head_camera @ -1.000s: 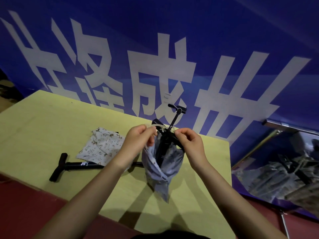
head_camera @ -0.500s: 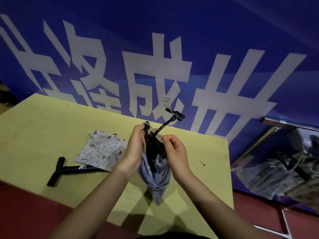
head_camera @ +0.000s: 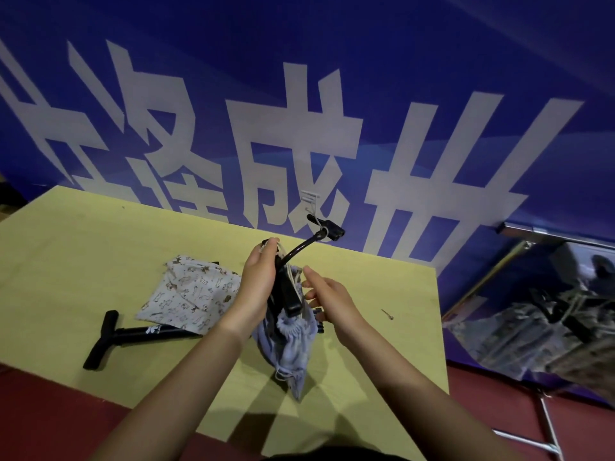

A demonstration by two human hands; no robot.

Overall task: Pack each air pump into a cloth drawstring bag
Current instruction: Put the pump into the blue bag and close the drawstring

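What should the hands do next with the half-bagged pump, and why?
Probably tuck the hose down into the blue bag. The bag's mouth is already gathered, yet the hose and pump handle stick out above it, gripped by the left hand.

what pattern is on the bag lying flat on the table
Pale cloth with small brown animal-like prints, on the flat bag in the head view.

pump black | bag pale blue | spare bag white, brown print | table yellow

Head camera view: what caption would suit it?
Left hand grips a pump in a blue drawstring bag.
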